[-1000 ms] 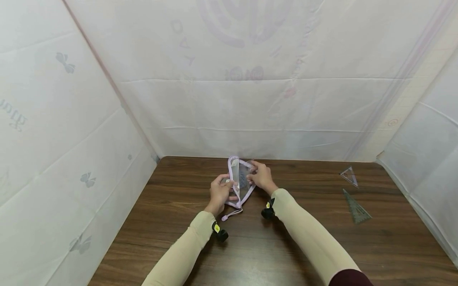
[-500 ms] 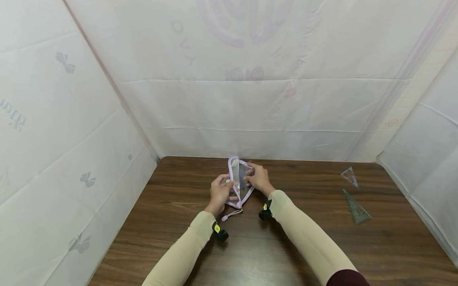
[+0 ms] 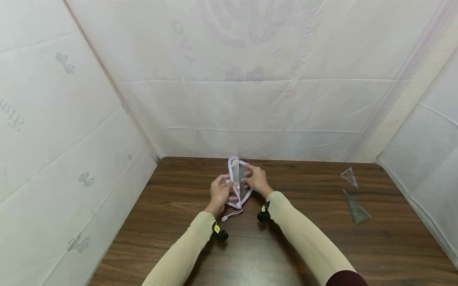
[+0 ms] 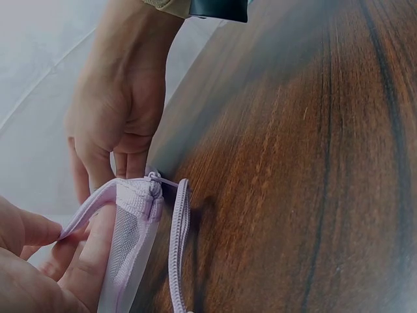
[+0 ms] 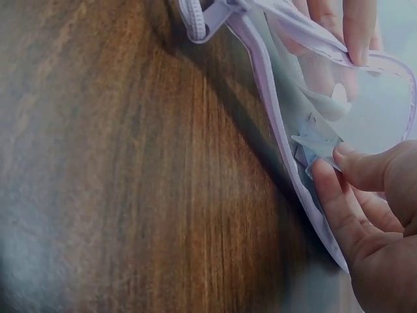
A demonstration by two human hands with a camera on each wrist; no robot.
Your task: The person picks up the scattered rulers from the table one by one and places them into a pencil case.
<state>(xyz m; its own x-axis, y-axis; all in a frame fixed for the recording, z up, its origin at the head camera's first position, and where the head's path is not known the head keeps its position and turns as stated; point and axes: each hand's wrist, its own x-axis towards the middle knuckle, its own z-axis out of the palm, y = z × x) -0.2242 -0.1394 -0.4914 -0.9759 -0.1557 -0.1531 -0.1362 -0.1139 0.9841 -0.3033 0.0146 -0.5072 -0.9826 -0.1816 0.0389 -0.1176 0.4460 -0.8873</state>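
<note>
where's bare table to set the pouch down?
Bare wood lies between the right hand and the two set squares, along the table's near edge, and left of the left hand. It is crowded only at the pouch between the hands.

Clear, glossy plastic pouch [image 3: 239,180] with fine mesh panelling, edged in pale lilac woven cloth tape — matt and ribbed, as on its cord loop [image 3: 231,215]. Dark wood-grain surface [image 3: 286,246], smooth with a soft sheen. Two transparent plastic set squares [image 3: 356,206] on the right — faintly grey. Thin white sheeting [image 3: 250,99] behind, matt and creased. Cream knit sleeves [image 3: 307,242].
</note>
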